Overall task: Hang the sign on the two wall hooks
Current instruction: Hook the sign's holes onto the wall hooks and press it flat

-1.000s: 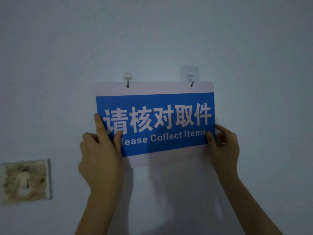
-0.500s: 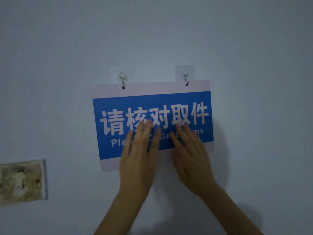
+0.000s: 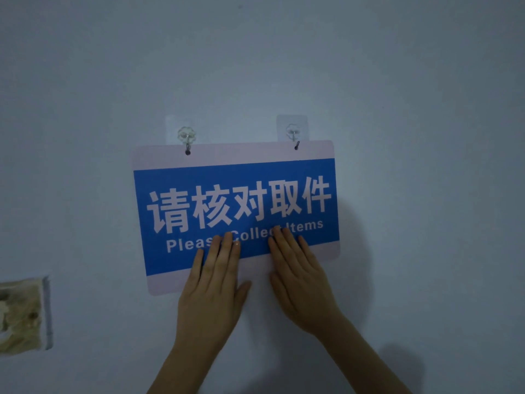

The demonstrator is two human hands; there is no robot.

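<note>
A blue and white sign [image 3: 235, 194] reading "Please Collect Items" hangs on the wall from two clear adhesive hooks, the left hook [image 3: 187, 136] and the right hook [image 3: 293, 133], each passing through a hole in the sign's top edge. My left hand [image 3: 211, 282] lies flat with fingers together over the sign's lower middle. My right hand [image 3: 301, 280] lies flat beside it, fingers spread over the lower right of the sign. Neither hand grips anything.
The wall [image 3: 397, 109] is plain pale blue-grey. A damaged, stained recess [image 3: 22, 314] sits in the wall at the lower left, well clear of the sign.
A second ago both hands pinched the sign's lower corners. They let go and moved to the middle, then slid down flat over its lower edge.
</note>
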